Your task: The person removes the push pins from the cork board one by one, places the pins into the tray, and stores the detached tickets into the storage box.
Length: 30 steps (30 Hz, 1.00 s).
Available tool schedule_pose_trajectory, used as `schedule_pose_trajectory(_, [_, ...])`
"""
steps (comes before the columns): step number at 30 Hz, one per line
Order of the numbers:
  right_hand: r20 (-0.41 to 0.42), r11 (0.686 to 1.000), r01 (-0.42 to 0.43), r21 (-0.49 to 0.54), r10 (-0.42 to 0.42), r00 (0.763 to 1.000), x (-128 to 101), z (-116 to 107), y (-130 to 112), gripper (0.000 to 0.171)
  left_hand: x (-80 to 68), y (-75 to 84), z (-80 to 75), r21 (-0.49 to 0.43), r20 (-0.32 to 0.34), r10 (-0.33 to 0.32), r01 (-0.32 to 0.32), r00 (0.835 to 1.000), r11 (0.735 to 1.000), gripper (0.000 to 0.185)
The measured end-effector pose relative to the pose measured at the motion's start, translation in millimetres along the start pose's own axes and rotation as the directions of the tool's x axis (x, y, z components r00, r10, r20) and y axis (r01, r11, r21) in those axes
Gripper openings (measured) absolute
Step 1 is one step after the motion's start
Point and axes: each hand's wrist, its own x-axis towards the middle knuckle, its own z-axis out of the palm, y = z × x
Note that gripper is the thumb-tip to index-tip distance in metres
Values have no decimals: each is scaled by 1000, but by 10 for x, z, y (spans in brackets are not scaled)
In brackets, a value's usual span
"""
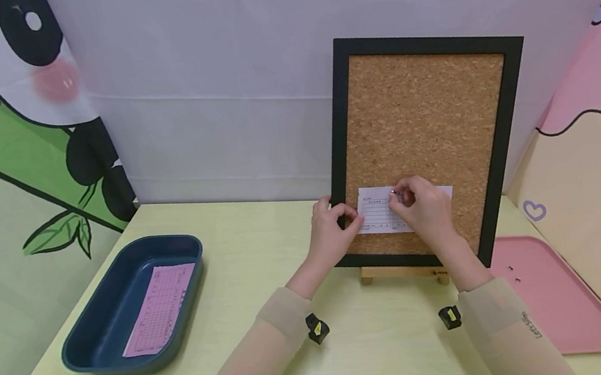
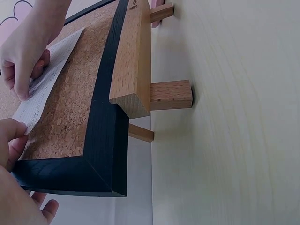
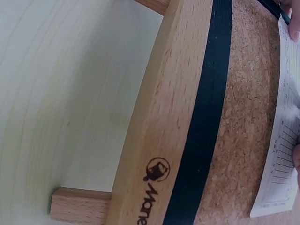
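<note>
A white printed form (image 1: 381, 218) lies against the lower part of a black-framed cork board (image 1: 427, 114). My left hand (image 1: 331, 229) pinches the form's lower left corner between thumb and index finger, while other fingers reach behind the frame's left edge, as the left wrist view shows. Over the form's upper middle, my right hand (image 1: 424, 209) pinches a small shiny pushpin (image 1: 394, 192) between thumb and index finger, with its tip near the paper. In the right wrist view the form (image 3: 281, 159) bows slightly off the cork; most of the right hand is outside that view.
The board leans on a wooden easel (image 1: 397, 271). At the left stands a dark blue tray (image 1: 80, 356) holding pink printed slips (image 1: 159, 310). A pink tray (image 1: 572, 304) with small pins (image 1: 514, 273) lies at the right, partly behind the right sleeve. A white curtain (image 1: 209, 98) hangs behind.
</note>
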Motion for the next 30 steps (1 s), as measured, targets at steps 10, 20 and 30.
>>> schedule_pose_trajectory(10, [-25, 988, -29, 151, 33, 999, 8, -60, 18, 13, 9, 3, 3, -14, 0, -9, 9, 1000, 1000, 13])
schedule_pose_trajectory(20, [-31, 984, -31, 177, 38, 999, -16, -191, 0, 14, -13, 27, -38, -35, -9, -36, 36, 999, 999, 14])
schedule_pose_trajectory(30, [13, 985, -27, 172, 25, 1000, 2, -360, -58, 12, -51, 112, -178, -30, -9, -62, 62, 998, 998, 15])
